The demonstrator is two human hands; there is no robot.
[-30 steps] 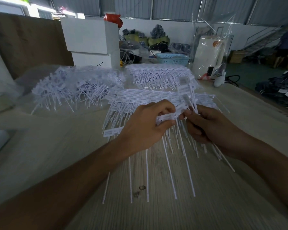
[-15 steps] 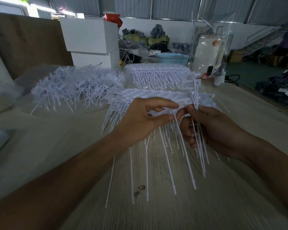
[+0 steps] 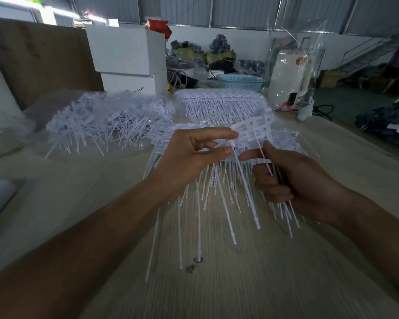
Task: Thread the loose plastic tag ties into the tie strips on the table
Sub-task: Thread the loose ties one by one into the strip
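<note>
Threading step underway. Left hand (image 3: pixel 189 157) pinches the head of a tie strip (image 3: pixel 251 127) between thumb and index fingers (image 3: pixel 226 134); other fingers are loosely spread. Right hand (image 3: pixel 290 178) is curled round a small bundle of loose ties (image 3: pixel 266 162), thumb extended toward the left pinch, tails hanging below the fingers. Motion blur, so probably no tie tip is seated in a slot yet. Next move calls for lining one tip up with the strip hole just beyond the left fingers and feeding it through. More strips (image 3: pixel 221 100) and the loose pile (image 3: pixel 106 120) lie beyond both hands on the desk (image 3: pixel 217 284).
</note>
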